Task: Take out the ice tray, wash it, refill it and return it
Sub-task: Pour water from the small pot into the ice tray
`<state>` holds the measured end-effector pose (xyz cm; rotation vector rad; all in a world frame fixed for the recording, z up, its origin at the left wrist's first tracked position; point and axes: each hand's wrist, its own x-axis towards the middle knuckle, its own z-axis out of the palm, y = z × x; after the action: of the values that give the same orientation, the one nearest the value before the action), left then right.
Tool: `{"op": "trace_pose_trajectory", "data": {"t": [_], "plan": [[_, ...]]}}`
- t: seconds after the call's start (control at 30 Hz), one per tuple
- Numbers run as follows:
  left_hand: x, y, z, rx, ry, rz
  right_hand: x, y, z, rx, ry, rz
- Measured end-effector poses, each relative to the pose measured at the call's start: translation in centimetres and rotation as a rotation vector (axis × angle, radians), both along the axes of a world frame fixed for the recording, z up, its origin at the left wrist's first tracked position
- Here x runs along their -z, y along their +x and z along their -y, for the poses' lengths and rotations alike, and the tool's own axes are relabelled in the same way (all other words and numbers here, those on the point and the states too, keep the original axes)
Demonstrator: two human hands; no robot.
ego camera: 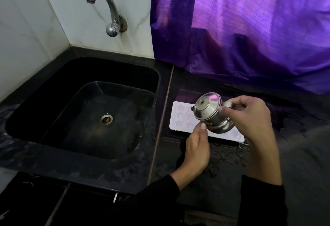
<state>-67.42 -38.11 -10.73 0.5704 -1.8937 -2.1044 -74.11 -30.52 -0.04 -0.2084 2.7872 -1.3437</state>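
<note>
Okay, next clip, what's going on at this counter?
A person is refilling an ice tray, a white one with star-shaped cells that lies flat on the dark counter right of the sink. The right hand holds a small lidded steel pot by its handle, tipped with the spout over the tray. The left hand steadies the pot's underside with its thumb. Whether water is flowing is not clear. The tap shows no running water.
</note>
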Motion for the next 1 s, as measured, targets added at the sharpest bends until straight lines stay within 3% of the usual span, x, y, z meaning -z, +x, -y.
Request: {"op": "trace_pose_trajectory", "data": {"t": [0.2,0.37,0.73,1.0], "plan": [[0.0,-0.1,0.2,-0.009,-0.016,-0.005,0.0,-0.4,-0.2,-0.005,-0.042,0.022],[-0.6,-0.6,0.7,-0.014,-0.033,-0.004,-0.2,-0.9,-0.5,-0.011,-0.233,0.067],[-1.7,-4.9,4.2,-0.125,-0.098,-0.09,2.3,-4.9,-0.3,0.072,-0.68,0.388],[-2.1,-8.8,7.0,-0.127,-0.158,-0.037,5.0,-8.6,1.4,0.091,-0.799,0.513]]}}
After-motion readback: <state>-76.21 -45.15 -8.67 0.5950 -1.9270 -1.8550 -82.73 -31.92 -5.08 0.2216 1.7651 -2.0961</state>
